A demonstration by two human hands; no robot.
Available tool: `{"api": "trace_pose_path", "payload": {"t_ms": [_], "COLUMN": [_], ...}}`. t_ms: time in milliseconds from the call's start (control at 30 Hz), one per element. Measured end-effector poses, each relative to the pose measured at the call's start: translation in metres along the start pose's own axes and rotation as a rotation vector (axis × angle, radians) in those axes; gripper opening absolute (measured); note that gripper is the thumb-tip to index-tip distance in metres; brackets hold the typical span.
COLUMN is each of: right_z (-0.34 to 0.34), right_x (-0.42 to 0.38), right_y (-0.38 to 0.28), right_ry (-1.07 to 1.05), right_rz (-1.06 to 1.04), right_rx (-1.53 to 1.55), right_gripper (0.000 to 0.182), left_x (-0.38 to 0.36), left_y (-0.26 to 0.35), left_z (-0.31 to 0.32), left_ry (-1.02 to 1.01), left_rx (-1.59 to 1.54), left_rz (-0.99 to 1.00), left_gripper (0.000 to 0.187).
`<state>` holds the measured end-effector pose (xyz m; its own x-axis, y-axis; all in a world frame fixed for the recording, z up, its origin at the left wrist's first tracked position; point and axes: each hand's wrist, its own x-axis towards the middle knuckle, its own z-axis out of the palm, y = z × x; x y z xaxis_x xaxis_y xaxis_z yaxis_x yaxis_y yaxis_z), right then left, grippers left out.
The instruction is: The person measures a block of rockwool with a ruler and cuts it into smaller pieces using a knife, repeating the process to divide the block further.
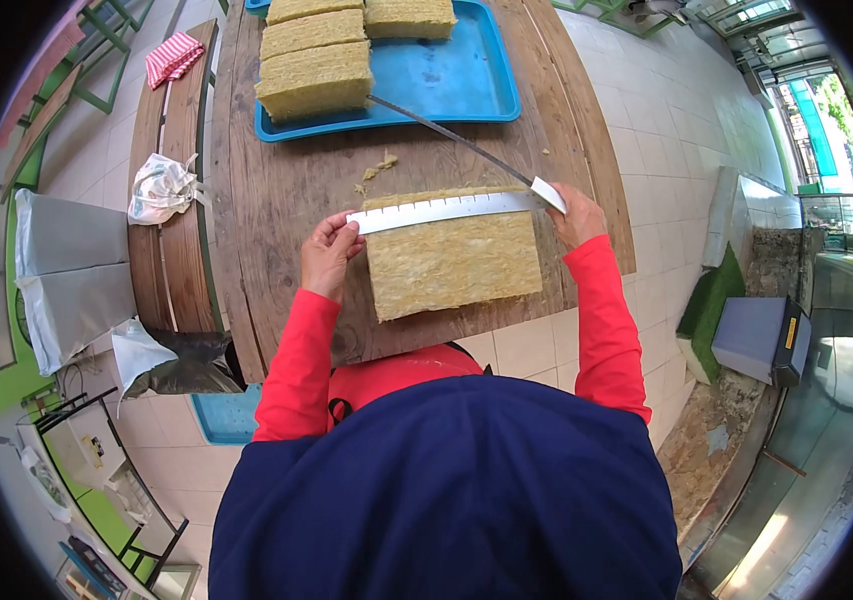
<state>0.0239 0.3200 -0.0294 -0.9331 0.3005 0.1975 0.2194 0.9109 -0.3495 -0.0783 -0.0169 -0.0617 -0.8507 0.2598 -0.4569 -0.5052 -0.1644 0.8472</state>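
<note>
A yellowish, fibrous block, like mineral wool, (456,265) lies on the wooden table in front of me. Across its far part rests a flat white strip with notches along one edge (446,208). My left hand (328,255) pinches the strip's left end between thumb and fingers. My right hand (580,218) is closed round the white handle of a long thin-bladed knife (451,137), at the strip's right end. The blade points away and to the left, its tip near the stacked blocks. Whether the right fingers also press the strip is hidden.
A blue tray (491,85) at the table's far side bears several similar blocks (314,78). Small crumbs (378,167) lie on the wooden table (276,200). Left of it, a bench (174,265) holds a white plastic bag (161,190) and a striped cloth (174,58).
</note>
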Motion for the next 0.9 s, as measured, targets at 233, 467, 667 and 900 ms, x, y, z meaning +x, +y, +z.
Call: {"api": "trace_pose_path", "payload": {"t_ms": [233,467,667,900], "right_z": [-0.0018,-0.0046,-0.0031,-0.0016], "right_x": [0.0001,-0.0002,0.0016,0.0022], "right_y": [0.0014,-0.001,-0.0001,0.0018], "right_ry": [-0.036,-0.038,-0.063,-0.064], "right_rz": [-0.019,-0.036,-0.012,-0.008], "right_rx": [0.037,0.043,0.045,0.048], "right_gripper": [0.031,0.032,0.031,0.03], "left_x": [0.0007,0.0013,0.0019,0.0021], "left_y": [0.0017,0.0006,-0.0017,-0.0014], "left_z": [0.0016,0.0028,0.0026,0.0028], "left_ry": [0.03,0.035,0.044,0.047], "left_rx": [-0.027,-0.041,-0.055,-0.077], "left_rz": [-0.013,-0.024,-0.021,-0.027], "left_gripper": [0.025,0.027,0.026,0.026]}}
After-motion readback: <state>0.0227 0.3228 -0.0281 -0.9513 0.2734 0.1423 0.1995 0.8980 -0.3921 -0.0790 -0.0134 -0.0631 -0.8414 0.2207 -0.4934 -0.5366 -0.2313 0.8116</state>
